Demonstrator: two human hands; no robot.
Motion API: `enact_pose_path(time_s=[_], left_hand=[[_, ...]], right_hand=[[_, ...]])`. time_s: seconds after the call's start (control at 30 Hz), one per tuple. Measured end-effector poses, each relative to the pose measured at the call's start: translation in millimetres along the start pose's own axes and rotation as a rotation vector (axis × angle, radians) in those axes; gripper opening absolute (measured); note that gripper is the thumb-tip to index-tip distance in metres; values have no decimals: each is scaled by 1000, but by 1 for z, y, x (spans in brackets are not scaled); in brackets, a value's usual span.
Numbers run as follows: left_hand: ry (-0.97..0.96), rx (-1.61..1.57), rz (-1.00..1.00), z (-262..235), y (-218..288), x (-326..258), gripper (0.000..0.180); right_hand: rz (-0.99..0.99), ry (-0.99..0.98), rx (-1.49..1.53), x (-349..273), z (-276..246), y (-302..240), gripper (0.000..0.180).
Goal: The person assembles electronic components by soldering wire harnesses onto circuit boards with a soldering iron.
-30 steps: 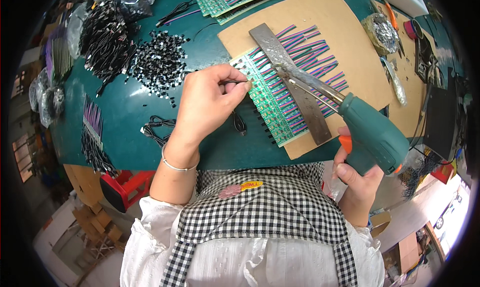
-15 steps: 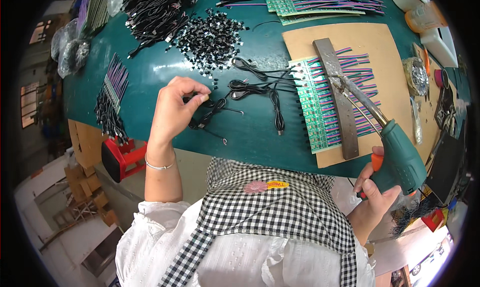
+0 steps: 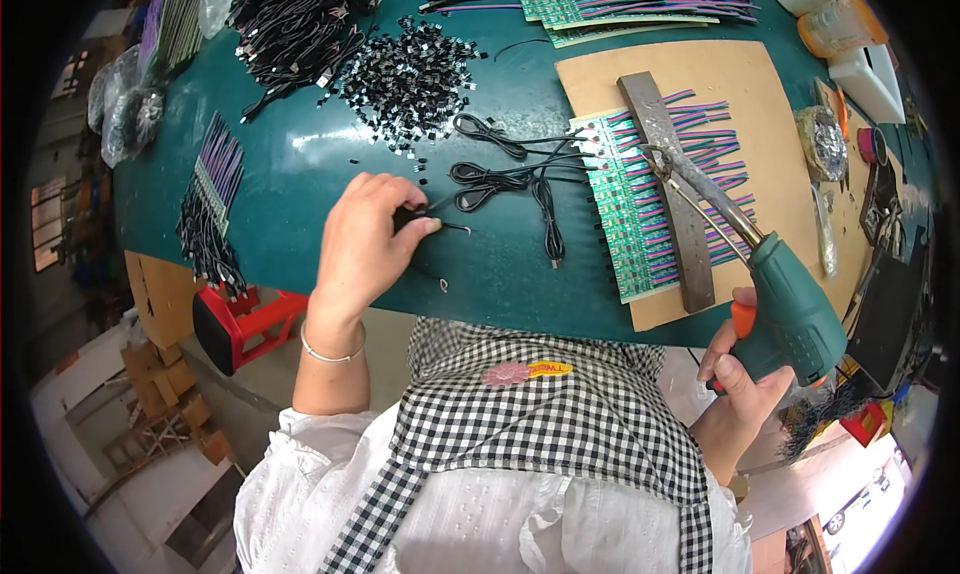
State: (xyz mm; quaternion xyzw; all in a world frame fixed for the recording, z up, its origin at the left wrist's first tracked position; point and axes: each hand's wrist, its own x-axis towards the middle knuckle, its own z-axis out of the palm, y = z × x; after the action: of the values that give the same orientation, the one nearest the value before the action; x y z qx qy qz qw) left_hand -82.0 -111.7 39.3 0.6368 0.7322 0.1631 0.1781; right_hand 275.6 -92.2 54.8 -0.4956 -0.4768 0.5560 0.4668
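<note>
My left hand (image 3: 368, 236) is closed over a black cable (image 3: 456, 226) lying near the table's front edge. The cable's thin end points right, past my fingertips, while its bundled part is mostly hidden beneath the hand. In my right hand (image 3: 745, 379) is a green soldering gun (image 3: 795, 299) with an orange trigger. Its long metal tip reaches left over a dark flat bar (image 3: 668, 194). This bar lies across a panel of green circuit boards (image 3: 622, 224) with pink and black wires. Several coiled black cables (image 3: 490, 177) lie left of the panel, their ends at its upper left corner.
A brown board (image 3: 755, 99) lies beneath the panel. Behind my left hand is a heap of small black connectors (image 3: 405, 84), with black cables (image 3: 295, 24) beyond. More wired boards (image 3: 560, 4) are stacked at the back. A red stool (image 3: 245, 324) stands below the table's left side.
My left hand has moved right and slightly nearer, now covering the cable bundle that showed beside it. My right hand keeps the soldering gun in nearly the same place. The view has shifted slightly.
</note>
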Motion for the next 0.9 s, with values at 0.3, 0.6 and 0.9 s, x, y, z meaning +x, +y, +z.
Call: enact_pose_path(time_s=[0.3,0.6,0.9], left_hand=[[-114,-749,-194,-14,45,-2,7],[-189,-715,152,14,105,6,4],[-340,-809,180,24,134,11,9]], right_hand=[[28,-16,55,10,16,-11,64],[9,-93,179,28,41,-3,63],[13,-124,153,28,42,-6,60]])
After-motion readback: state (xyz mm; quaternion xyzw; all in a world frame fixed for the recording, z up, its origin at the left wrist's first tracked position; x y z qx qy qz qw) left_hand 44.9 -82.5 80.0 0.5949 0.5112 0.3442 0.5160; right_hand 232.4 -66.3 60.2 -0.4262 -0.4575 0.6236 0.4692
